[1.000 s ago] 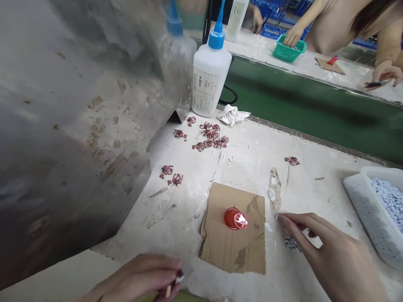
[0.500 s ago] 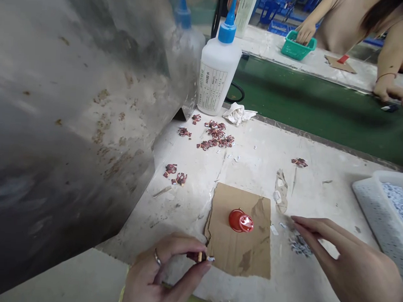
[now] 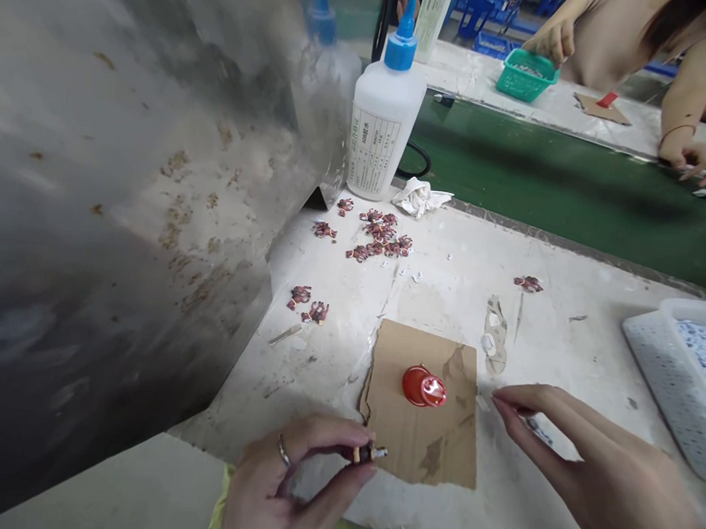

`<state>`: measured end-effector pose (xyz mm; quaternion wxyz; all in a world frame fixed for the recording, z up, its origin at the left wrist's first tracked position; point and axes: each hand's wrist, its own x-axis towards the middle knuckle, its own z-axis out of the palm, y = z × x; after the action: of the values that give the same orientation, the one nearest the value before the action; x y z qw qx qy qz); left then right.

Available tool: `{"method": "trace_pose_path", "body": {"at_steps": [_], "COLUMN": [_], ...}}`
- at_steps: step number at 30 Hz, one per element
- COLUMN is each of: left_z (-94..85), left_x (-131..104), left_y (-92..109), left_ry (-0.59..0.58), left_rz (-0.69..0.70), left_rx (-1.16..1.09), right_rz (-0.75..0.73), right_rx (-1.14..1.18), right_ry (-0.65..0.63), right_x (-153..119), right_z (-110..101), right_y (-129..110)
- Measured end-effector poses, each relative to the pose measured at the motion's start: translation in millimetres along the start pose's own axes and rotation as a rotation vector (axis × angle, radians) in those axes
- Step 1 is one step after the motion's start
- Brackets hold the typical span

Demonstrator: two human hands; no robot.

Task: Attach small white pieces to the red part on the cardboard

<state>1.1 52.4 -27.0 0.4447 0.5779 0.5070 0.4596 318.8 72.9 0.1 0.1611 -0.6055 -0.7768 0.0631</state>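
head view: left hand (image 3: pixel 288 488) fingers pinch one small part (image 3: pixel 366 454); right hand (image 3: pixel 590 470) fingers pinched together; one red cap (image 3: pixel 422 387).

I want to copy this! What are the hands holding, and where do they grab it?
The left hand pinches a tiny dark piece by its end. The right hand touches small bits on the table; holding cannot be told.

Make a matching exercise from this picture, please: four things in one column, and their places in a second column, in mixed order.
Things:
1. red cap
2. glue bottle
3. white basket
4. small part

Places:
A. pinched in the left hand
B. at the right edge of the table
C. on the cardboard piece
D. upright beside the metal panel

Pairs: 1-C, 2-D, 3-B, 4-A
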Motion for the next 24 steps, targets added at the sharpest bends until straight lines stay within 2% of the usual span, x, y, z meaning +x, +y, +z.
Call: {"method": "trace_pose_path", "body": {"at_steps": [3, 9, 15, 18, 24], "left_z": [-4.3, -7.3, 0.0, 4.2, -1.6], "left_x": [1, 7, 3, 1, 3], "left_y": [-4, 2, 3, 2, 0], "left_ry": [-0.053, -0.131, -0.08, -0.041, -0.161], "left_rz": [0.083, 0.135, 0.171, 0.129, 0.154], "left_rx": [0.05, 0.122, 0.151, 0.093, 0.105], "right_rz": [0.041, 0.103, 0.069, 0.035, -0.021], "right_rx": [0.128, 0.386, 0.389, 0.376, 0.351], "right_ry": [-0.049, -0.097, -0.076, -0.075, -0.094], "right_x": [-1, 11, 15, 14, 17], "right_z": [0, 6, 8, 8, 10], "right_y": [-6, -19, -25, -24, -25]}}
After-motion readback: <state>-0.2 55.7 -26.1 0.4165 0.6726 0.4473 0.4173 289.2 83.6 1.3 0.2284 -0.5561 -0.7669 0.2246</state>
